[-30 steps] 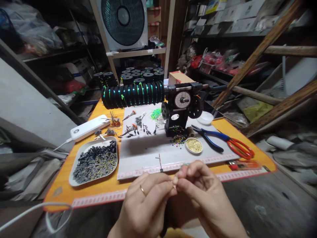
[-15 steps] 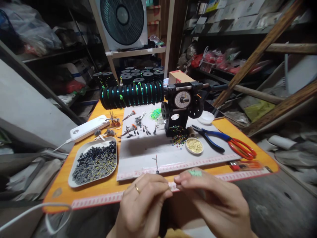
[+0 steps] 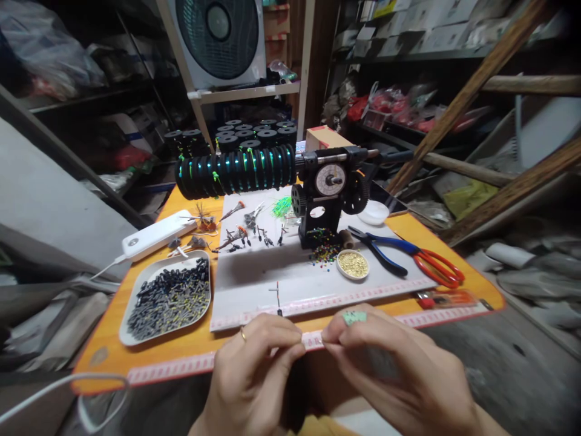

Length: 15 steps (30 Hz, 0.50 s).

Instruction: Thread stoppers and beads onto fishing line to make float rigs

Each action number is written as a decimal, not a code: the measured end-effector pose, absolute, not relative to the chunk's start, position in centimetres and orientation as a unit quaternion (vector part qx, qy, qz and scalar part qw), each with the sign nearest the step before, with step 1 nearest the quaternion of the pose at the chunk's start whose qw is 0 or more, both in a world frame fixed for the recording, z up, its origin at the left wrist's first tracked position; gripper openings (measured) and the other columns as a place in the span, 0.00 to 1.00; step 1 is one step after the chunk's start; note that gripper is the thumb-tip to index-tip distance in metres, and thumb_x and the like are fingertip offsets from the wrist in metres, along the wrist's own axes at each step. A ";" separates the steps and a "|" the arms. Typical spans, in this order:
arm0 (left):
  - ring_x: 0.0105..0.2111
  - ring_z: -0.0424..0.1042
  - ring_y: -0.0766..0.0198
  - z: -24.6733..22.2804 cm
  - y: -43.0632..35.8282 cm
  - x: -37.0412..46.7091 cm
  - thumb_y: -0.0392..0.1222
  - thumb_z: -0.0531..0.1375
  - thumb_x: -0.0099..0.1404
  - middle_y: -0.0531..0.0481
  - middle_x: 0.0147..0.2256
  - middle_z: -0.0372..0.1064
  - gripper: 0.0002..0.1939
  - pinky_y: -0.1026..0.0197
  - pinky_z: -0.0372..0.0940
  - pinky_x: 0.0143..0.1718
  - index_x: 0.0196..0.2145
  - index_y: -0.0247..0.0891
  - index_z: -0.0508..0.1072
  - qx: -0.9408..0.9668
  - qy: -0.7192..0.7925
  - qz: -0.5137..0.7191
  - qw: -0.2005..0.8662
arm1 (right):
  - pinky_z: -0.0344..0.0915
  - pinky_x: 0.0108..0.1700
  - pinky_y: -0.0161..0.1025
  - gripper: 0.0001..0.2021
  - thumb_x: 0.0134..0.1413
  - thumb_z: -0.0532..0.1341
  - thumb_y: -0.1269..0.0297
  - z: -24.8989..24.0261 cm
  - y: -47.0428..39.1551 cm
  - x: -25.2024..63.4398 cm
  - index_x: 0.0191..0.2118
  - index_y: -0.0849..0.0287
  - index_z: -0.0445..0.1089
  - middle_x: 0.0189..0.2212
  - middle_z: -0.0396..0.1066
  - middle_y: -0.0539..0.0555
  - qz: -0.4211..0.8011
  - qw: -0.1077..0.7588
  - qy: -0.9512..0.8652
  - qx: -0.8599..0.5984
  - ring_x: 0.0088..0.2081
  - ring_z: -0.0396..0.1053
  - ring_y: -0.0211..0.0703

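At the table's front edge, my left hand (image 3: 256, 366), with a gold ring, is closed, thumb against fingers. What it pinches is too small to name. A thin upright piece with a crossbar and black foot (image 3: 278, 298) shows just beyond its fingers; I cannot tell whether they hold it. My right hand (image 3: 402, 363), green tape (image 3: 354, 317) round a finger, pinches thumb to forefinger a short gap away; anything in that pinch is hidden. A white tray (image 3: 121, 327) of small black and grey-yellow pieces (image 3: 170, 297) stands to the left.
Behind the hands, a black winding device (image 3: 333, 181) carries a row of black spools (image 3: 236, 171). On the white board (image 3: 254, 275) lie small assemblies (image 3: 265, 235), coloured beads (image 3: 323, 254), a dish of gold bits (image 3: 353, 264) and blue-and-red pliers (image 3: 385, 257). A white power bank (image 3: 157, 235) lies left.
My right thumb and forefinger have come together in a pinch, and the wrist has shifted slightly right. My left hand and the upright piece have moved slightly left. The view has shifted a little.
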<state>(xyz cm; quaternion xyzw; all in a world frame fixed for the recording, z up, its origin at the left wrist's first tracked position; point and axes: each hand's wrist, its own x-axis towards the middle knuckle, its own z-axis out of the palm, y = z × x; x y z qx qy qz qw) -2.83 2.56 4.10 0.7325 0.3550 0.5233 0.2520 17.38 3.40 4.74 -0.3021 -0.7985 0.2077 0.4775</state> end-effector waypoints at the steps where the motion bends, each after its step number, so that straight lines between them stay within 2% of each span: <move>1: 0.32 0.76 0.65 4.0 2.6 -2.8 0.22 0.58 0.63 0.48 0.31 0.74 0.12 0.66 0.70 0.34 0.36 0.37 0.73 0.728 0.357 0.525 0.259 | 0.72 0.40 0.29 0.15 0.55 0.60 0.83 4.7 3.4 17.4 0.42 0.57 0.65 0.34 0.75 0.51 0.212 0.479 -0.793 -0.311 0.36 0.75 0.35; 8: 0.34 0.75 0.64 3.3 3.1 -2.5 0.25 0.58 0.66 0.50 0.33 0.75 0.11 0.63 0.68 0.34 0.37 0.41 0.73 0.699 0.371 0.528 0.308 | 0.73 0.42 0.28 0.15 0.56 0.62 0.80 4.6 3.3 17.9 0.42 0.53 0.62 0.34 0.73 0.48 0.255 0.491 -0.753 -0.356 0.37 0.77 0.35; 15: 0.31 0.71 0.65 3.3 3.8 -1.9 0.27 0.58 0.66 0.51 0.30 0.71 0.09 0.64 0.65 0.31 0.35 0.39 0.71 0.699 0.385 0.525 0.296 | 0.73 0.39 0.35 0.15 0.55 0.60 0.83 4.8 3.6 18.7 0.42 0.56 0.63 0.35 0.74 0.52 0.126 0.480 -0.803 -0.329 0.36 0.75 0.39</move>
